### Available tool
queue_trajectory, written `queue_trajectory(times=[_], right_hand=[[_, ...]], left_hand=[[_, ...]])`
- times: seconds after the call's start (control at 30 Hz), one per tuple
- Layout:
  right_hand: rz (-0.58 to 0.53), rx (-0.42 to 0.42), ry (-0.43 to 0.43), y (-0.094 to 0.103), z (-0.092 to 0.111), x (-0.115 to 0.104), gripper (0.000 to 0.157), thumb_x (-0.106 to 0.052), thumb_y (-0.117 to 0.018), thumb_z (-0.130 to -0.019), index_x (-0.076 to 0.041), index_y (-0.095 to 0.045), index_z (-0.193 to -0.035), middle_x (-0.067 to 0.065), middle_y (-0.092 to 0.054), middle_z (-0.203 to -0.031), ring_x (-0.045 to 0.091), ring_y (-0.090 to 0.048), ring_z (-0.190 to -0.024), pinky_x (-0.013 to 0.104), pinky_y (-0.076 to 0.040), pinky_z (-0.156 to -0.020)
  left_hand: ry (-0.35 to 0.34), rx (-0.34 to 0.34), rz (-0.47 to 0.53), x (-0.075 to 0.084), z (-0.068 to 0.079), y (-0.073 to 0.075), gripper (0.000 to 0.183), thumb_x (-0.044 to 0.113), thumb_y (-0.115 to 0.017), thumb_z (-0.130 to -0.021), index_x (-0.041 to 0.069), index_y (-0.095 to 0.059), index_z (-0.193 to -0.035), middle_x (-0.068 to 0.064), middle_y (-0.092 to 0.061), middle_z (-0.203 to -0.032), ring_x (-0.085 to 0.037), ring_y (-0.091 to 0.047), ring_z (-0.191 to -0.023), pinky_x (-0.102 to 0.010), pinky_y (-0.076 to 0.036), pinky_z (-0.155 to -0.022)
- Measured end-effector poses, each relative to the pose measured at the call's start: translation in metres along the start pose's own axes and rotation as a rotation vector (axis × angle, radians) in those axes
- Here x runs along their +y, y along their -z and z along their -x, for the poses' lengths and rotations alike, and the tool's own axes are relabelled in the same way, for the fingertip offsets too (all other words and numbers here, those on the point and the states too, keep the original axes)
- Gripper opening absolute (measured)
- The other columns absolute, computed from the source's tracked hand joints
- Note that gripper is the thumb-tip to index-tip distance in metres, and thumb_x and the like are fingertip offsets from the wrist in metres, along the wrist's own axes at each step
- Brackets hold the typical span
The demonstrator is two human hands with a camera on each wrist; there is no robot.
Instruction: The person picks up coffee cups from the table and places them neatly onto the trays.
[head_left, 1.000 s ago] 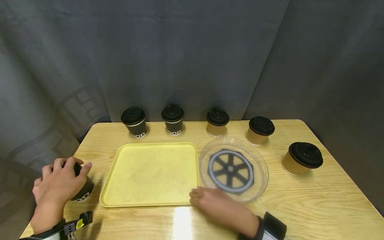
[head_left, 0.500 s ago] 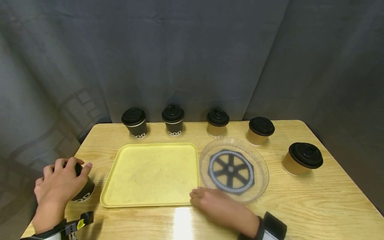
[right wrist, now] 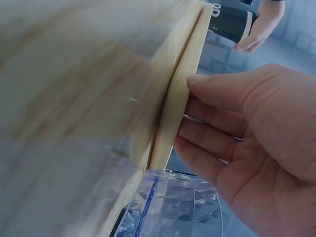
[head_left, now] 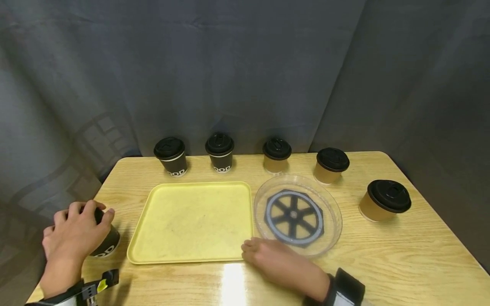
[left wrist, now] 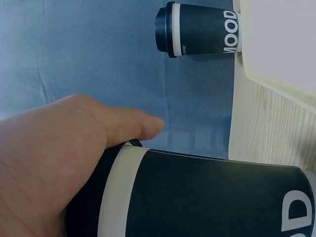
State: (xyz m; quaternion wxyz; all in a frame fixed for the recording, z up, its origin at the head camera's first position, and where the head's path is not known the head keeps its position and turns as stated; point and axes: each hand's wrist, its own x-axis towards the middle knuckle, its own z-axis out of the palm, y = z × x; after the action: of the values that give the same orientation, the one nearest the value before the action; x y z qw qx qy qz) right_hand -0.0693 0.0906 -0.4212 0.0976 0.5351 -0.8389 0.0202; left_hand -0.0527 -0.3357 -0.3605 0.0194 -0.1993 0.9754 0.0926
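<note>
Both my hands are at work on the near part of the counter (head_left: 417, 263). My left hand (head_left: 72, 233) comes down from above on a black cup (head_left: 106, 246) at the near left, fingers bent over its dark lid and thumb along the lid's right side. That cup stands left of the yellow tray (head_left: 193, 223) and apart from it. My right hand (head_left: 275, 261) pinches the tray's rim at the near right corner, thumb at the outer side, the other fingertips reaching over the edge. The tray lies flat, and just to its right sits a clear round dish (head_left: 333, 212) with a pale ring and dark spokes showing at its bottom. Beyond the tray, two more black cups stand at the far side, a left one (head_left: 177, 166) and a right one (head_left: 223, 163). Three brown cups curve round the dish: one on its far side (head_left: 274, 165), one farther right (head_left: 328, 174), and one well to the right (head_left: 376, 208). All five wear black lids. Behind the counter hangs a dark grey curtain (head_left: 229, 76).
</note>
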Motion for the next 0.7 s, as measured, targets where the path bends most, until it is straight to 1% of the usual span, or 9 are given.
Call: queue_trajectory(times=[0.17, 0.33, 0.47, 0.7], right_hand=[[-0.004, 0.010, 0.006, 0.0004, 0.0006, -0.0002, 0.017, -0.008, -0.066, -0.084, -0.018, -0.072, -0.096, 0.000, -0.072, -0.110, 0.012, -0.067, -0.101, 0.022, -0.055, -0.087], [-0.002, -0.010, -0.003, 0.0022, 0.0004, -0.0005, 0.019, -0.007, -0.065, -0.084, -0.016, -0.072, -0.100, 0.001, -0.072, -0.112, 0.013, -0.067, -0.104, 0.023, -0.055, -0.089], [-0.005, -0.024, -0.007, 0.0029, 0.0006, -0.0002, 0.020, -0.007, -0.064, -0.085, -0.016, -0.072, -0.101, 0.001, -0.071, -0.113, 0.012, -0.066, -0.106, 0.023, -0.054, -0.091], [0.015, -0.004, 0.012, 0.0018, -0.0005, 0.0007, 0.020, -0.007, -0.065, -0.084, -0.017, -0.071, -0.101, -0.002, -0.072, -0.111, 0.011, -0.066, -0.104, 0.021, -0.054, -0.091]], left_hand=[[0.000, -0.011, -0.006, 0.0004, -0.0009, -0.0002, 0.065, 0.060, -0.031, -0.099, 0.005, -0.044, -0.132, -0.034, -0.027, -0.135, -0.060, -0.020, -0.114, -0.070, -0.024, -0.084], [0.003, 0.001, -0.007, 0.0010, -0.0022, -0.0013, 0.063, 0.057, -0.032, -0.100, 0.004, -0.045, -0.132, -0.035, -0.028, -0.135, -0.061, -0.021, -0.113, -0.070, -0.024, -0.085], [-0.006, 0.017, -0.002, 0.0007, -0.0034, -0.0024, 0.062, 0.056, -0.032, -0.100, 0.004, -0.046, -0.131, -0.035, -0.029, -0.134, -0.062, -0.022, -0.112, -0.071, -0.023, -0.085], [0.006, 0.034, -0.005, 0.0049, -0.0026, -0.0015, 0.060, 0.053, -0.033, -0.101, 0.002, -0.047, -0.129, -0.036, -0.029, -0.133, -0.062, -0.022, -0.112, -0.070, -0.024, -0.086]])
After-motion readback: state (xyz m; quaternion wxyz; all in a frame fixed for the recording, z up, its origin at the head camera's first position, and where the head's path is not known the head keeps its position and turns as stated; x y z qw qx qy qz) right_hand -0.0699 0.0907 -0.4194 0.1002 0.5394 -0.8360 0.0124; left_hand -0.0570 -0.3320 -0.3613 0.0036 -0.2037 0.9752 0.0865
